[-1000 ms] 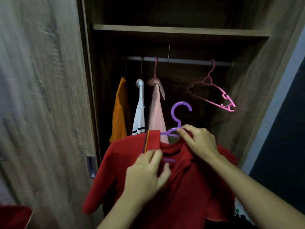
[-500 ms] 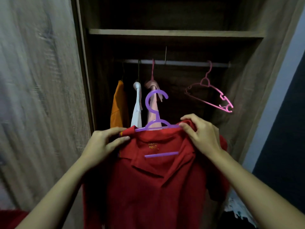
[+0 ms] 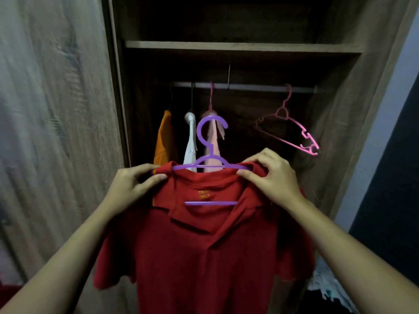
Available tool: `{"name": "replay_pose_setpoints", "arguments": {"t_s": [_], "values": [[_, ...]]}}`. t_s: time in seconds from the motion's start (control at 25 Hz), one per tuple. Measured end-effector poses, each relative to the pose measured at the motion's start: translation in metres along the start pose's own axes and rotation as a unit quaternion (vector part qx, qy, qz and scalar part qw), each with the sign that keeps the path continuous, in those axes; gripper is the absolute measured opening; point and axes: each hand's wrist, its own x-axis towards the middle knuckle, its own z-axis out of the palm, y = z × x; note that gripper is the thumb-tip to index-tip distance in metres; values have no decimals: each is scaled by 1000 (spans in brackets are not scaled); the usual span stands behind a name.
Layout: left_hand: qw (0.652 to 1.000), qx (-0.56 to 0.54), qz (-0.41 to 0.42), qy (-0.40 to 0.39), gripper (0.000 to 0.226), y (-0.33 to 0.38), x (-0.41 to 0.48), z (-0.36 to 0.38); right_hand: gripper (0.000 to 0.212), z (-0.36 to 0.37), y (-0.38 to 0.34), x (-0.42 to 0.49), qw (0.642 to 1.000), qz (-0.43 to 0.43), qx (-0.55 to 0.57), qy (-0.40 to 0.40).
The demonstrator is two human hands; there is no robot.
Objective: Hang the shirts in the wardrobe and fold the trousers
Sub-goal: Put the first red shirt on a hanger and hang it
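Left hand (image 3: 133,189) pinches the red polo shirt (image 3: 204,257) on its purple hanger (image 3: 209,141), dead centre; at 12 o'clock three garments (image 3: 190,141), seemingly shirts, already hang; right hand (image 3: 272,177) pinches the other shoulder; hooking remains, trousers unseen.

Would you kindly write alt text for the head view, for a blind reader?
The left hand and right hand hold a red shirt on a purple hanger by its shoulders before a wardrobe. Its rail carries three garments and an empty pink hanger.

Dim wood-grain wardrobe (image 3: 353,105); pale wall (image 3: 385,137)
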Motion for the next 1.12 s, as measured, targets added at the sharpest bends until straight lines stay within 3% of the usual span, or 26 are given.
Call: {"name": "replay_pose_setpoints", "arguments": {"t_s": [0.12, 0.24, 0.28, 0.36, 0.4, 0.48, 0.56, 0.64, 0.72, 0.84, 0.92, 1.0, 1.12], "values": [[996, -54, -61, 28, 22, -14, 8, -17, 59, -15, 23, -1, 995, 25, -61, -71], [989, -104, -94, 38, 24, -23, 15, -36, 76, -8, 60, -27, 975, 146, 121, -119], [988, -113, -102, 40, 25, -26, 17, -43, 63, -3, 70, -36, 967, 160, 151, -127], [985, -122, -119, 39, 25, -32, 19, -53, 8, 2, 90, -45, 957, 193, 180, -118], [984, -124, -126, 37, 24, -35, 19, -55, 16, 0, 93, -45, 962, 200, 154, -105], [983, -123, -133, 32, 22, -39, 19, -54, 7, -5, 94, -41, 962, 204, 140, -113], [982, -131, -134, 30, 21, -38, 21, -49, 63, -8, 85, -27, 973, 156, 128, -113], [982, -136, -128, 24, 21, -33, 22, -41, 85, -8, 62, -8, 985, 105, 120, -63], [983, -142, -120, 8, 23, -28, 23, -32, 71, -7, 35, 11, 998, 22, 41, -50], [984, -146, -103, -21, 29, -21, 23, -19, 41, -1, 7, 32, 976, -6, -85, -201], [983, -155, -97, -32, 35, -18, 24, -16, 24, 5, 5, 36, 971, 18, -15, -237], [977, -186, -102, -25, 44, -17, 22, -20, 12, 4, 7, 34, 966, 26, 121, -226], [976, -195, -101, -14, 35, -18, 20, -26, 23, -1, 5, 33, 934, 42, 264, -235]]}}
